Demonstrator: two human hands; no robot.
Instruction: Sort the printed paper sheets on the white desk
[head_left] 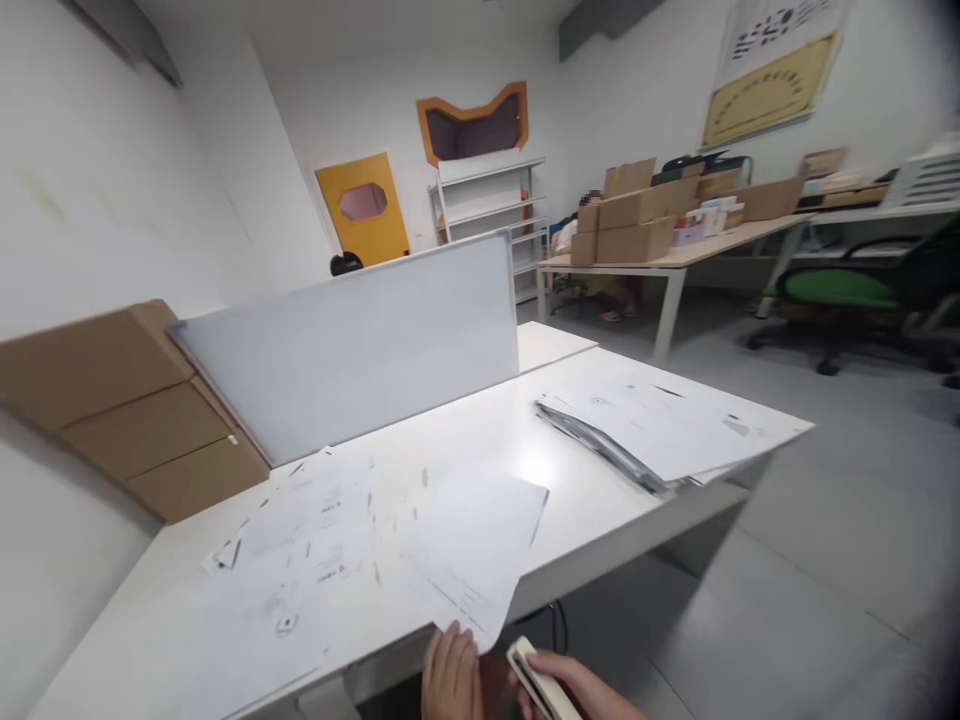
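At the bottom edge, my left hand (450,675) touches the near corner of a folded white sheet (480,545) that hangs over the front edge of the white desk (585,510). Whether it grips the paper is hard to tell. My right hand (581,690) holds a small cream, flat device with a dark side (536,680), just below the desk edge. Large printed sheets (315,545) lie spread over the left of the desk. A thick stack of white sheets (652,425) lies at the right end, overhanging the corner.
A white partition panel (360,345) stands along the desk's back. Cardboard boxes (127,410) lean against the left wall. Beyond are a table with boxes (637,225), a seated person, white shelves (487,205), a green office chair (832,290) and grey floor on the right.
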